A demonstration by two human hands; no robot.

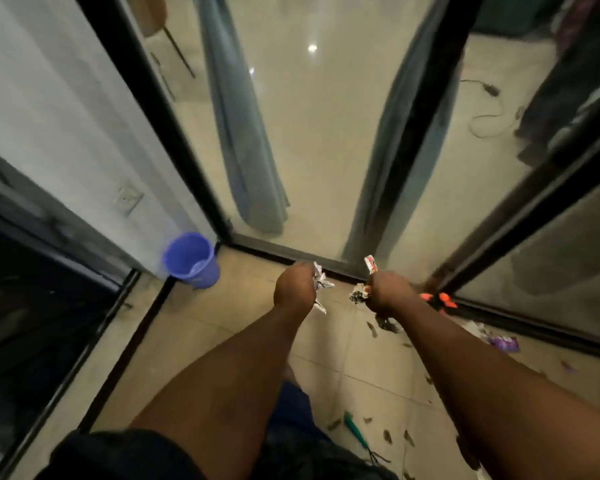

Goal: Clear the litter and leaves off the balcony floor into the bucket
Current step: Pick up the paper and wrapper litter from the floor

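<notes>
A blue plastic bucket (192,259) stands upright in the balcony corner by the white wall, left of both hands. My left hand (294,285) grips crumpled silver wrappers (321,284) that stick out past its fingers. My right hand (386,291) grips more crumpled litter, with a red and white wrapper (370,264) poking up and a grey scrap (358,295) hanging at its left. Both hands hover above the tiled floor, apart from the bucket. Dry leaves (372,329) lie scattered on the tiles below and to the right.
A purple wrapper (504,342) and an orange object (442,299) lie by the sliding door track at right. A green-handled tool (355,433) lies on the tiles near my legs. Glass doors with black frames (174,133) stand ahead; a dark railing edge (111,344) runs at left.
</notes>
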